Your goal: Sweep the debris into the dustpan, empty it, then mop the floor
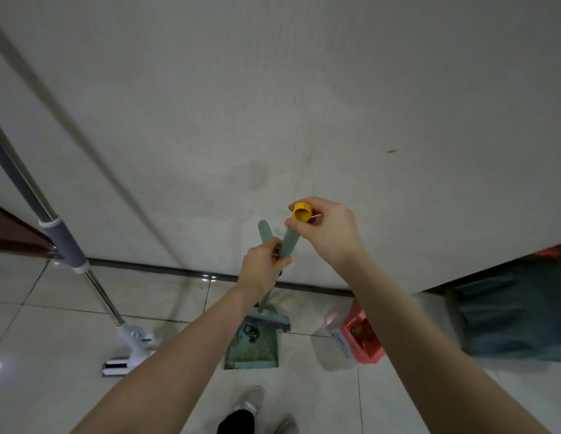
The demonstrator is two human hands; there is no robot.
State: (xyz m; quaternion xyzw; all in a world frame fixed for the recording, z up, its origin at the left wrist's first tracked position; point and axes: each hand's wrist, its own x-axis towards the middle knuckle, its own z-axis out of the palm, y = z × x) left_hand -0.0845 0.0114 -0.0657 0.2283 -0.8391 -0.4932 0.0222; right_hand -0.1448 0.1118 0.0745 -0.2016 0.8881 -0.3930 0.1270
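My left hand grips two green handles together: the broom handle and the dustpan handle. Below it the green dustpan stands on the tiled floor with the broom head at its back edge. My right hand pinches a small yellow cap and a thin white stick just above the handle tops. A flat mop with a grey and metal shaft leans against the wall at the left; its white head rests on the floor.
A pink basket with small items and a clear plastic bottle sit on the floor to the right of the dustpan. A dark grey bin is at the far right. A dark red door edge is at the left. My shoes are below.
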